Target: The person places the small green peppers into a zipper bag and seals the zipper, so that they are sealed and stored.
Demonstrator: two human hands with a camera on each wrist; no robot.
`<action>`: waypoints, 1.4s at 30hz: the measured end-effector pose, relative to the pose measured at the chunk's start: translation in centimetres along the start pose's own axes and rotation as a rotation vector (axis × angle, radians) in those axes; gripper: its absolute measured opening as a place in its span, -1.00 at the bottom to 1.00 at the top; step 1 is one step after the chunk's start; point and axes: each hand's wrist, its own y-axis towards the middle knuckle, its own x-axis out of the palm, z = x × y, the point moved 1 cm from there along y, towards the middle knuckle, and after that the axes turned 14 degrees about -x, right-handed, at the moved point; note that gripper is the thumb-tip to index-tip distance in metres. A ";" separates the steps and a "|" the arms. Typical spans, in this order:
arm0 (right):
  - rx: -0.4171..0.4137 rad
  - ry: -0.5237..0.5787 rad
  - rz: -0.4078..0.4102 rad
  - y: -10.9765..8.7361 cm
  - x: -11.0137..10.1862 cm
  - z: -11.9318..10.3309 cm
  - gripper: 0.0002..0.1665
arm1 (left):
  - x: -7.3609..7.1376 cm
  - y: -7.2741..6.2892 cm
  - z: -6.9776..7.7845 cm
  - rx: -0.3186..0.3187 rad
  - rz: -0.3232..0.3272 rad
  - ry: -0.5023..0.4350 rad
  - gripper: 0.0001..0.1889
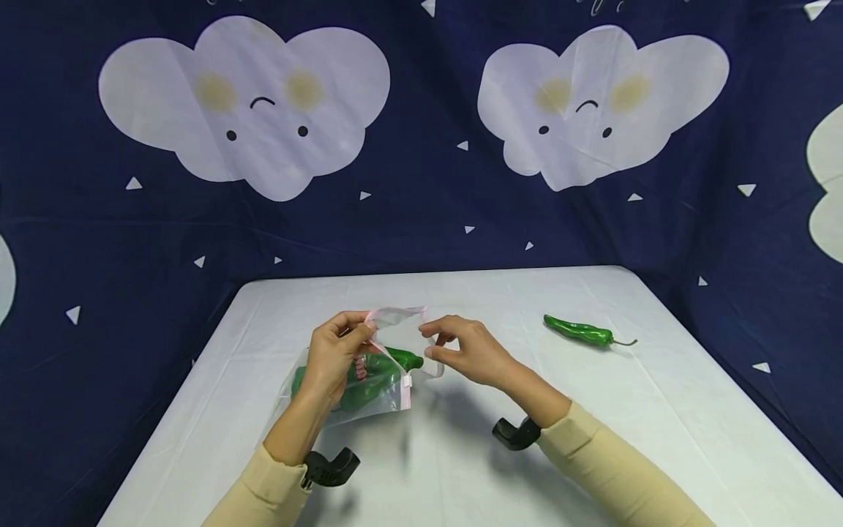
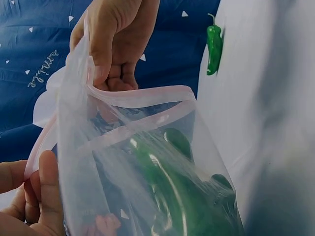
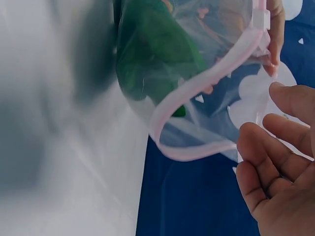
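Observation:
My left hand (image 1: 331,356) pinches the pink-trimmed rim of a clear slider zip bag (image 1: 388,404) between thumb and fingers. Its mouth gapes toward the right, and the white slider (image 3: 261,19) sits at one end of the pink zip strip. Inside lie several green peppers (image 2: 172,196), one with its tip near the mouth. At the mouth's right side is my right hand (image 1: 470,351), its fingers loosely bent and thumb apart from them. The fingertips (image 3: 248,135) overlap the rim in the right wrist view. Nothing shows between thumb and fingers.
One long green pepper (image 1: 579,331) with a thin stem lies on the white table (image 1: 658,439), to the right of my right hand. Behind the table hangs a dark blue cloth (image 1: 428,219) with clouds and small triangles.

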 end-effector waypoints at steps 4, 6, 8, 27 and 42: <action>0.018 -0.014 0.040 -0.8 -0.7 0.5 -0.64 | 0.0 0.0 0.0 -0.002 0.002 0.004 -0.73; 0.022 -0.026 0.060 -1.2 -1.1 0.8 -0.65 | 0.0 0.0 0.0 -0.002 0.006 0.006 -0.73; 0.036 -0.036 0.077 -1.6 -1.5 1.2 -0.65 | 0.0 0.0 0.0 -0.002 0.008 0.006 -0.73; 0.278 -0.124 0.169 -6.9 -6.3 5.6 -0.57 | 0.0 -0.1 0.0 -0.003 0.007 0.000 -0.73; 0.470 -0.180 0.217 -12.0 -9.4 10.5 -0.43 | 0.1 0.0 -0.2 -0.003 0.012 -0.008 -0.72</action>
